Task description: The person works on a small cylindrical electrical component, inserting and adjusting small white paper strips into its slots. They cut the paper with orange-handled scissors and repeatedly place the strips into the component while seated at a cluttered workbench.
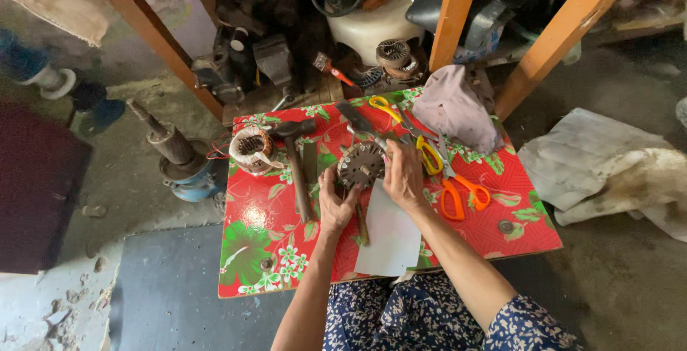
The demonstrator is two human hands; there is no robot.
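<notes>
Centre of frame: both hands hold a round metal motor stator [361, 164] just above the red floral table [265, 215]. Left hand [336, 204] grips its lower left edge, fingers curled; right hand [404, 176] clasps its right side. Hammer [297, 168] lies left, orange scissors [458, 190] right, white paper [390, 240] below.

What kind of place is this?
Probably a small motor repair workshop: a wound stator and hammer lie on the flowered table, and both hands hold a round motor part.
</notes>
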